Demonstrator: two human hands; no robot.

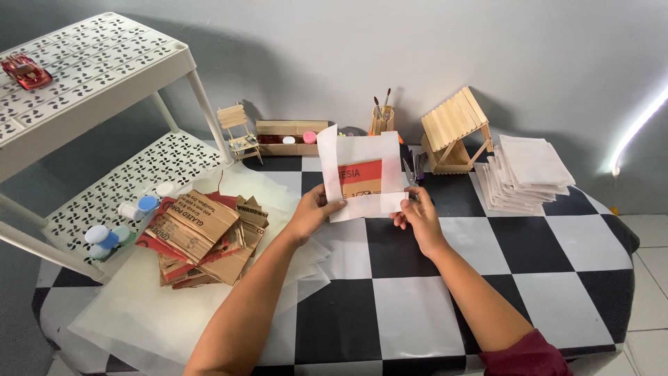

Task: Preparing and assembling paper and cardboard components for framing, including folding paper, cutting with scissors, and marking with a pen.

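Note:
Both my hands hold up a piece of cardboard wrapped in translucent white paper (362,174) above the black-and-white checkered tablecloth (410,306). The paper folds over the cardboard's edges, and a red and tan patch shows in the middle. My left hand (313,210) grips the packet's lower left edge. My right hand (416,212) pinches the folded flap at its lower right corner.
A pile of cut cardboard pieces (205,237) lies on loose white paper sheets (153,306) at left. A stack of wrapped white packets (525,174) sits at right by a stick house (456,132). A white shelf rack (90,83) with paint pots (108,237) stands left.

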